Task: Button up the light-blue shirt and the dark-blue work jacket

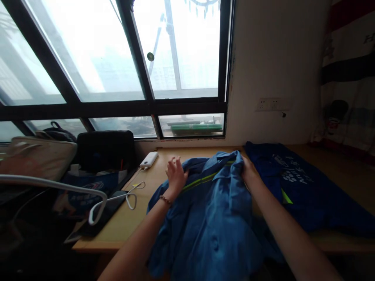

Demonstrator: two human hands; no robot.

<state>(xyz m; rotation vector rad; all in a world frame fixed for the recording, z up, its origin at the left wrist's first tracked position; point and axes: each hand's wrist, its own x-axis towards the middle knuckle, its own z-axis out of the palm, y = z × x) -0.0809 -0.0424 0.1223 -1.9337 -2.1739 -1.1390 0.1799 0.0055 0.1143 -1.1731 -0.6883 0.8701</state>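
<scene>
The right hand [249, 171] is closed on the shoulder edge of a blue shirt [211, 210], its fingers mostly hidden by the cloth, while the left hand [176, 173] is at the opposite shoulder, fingers lifted and loosely curled, the thumb side against the fabric; whether it pinches the cloth cannot be told. A bracelet [165, 199] rings the left wrist. Between the hands lies the collar end, with a yellow-green stripe [202, 180] showing inside, and from there the shirt comes toward the person and hangs past the near edge of the bench [156, 175]. The step in hand looks like straightening or arranging the shirt by its shoulders: the right side seems secured, the left less so. The next move, as I judge it, calls for a sure hold by the left hand level with the right, then an even pull outward so the rumpled front lies flat. Just beyond the right hand, on its outer side, a dark blue garment [304, 183] with white print is spread over the bench, close enough to be snagged by a wide sweep. Farther out from the left hand sits a white power bank [149, 160]; ahead of both hands is the window [181, 47].
</scene>
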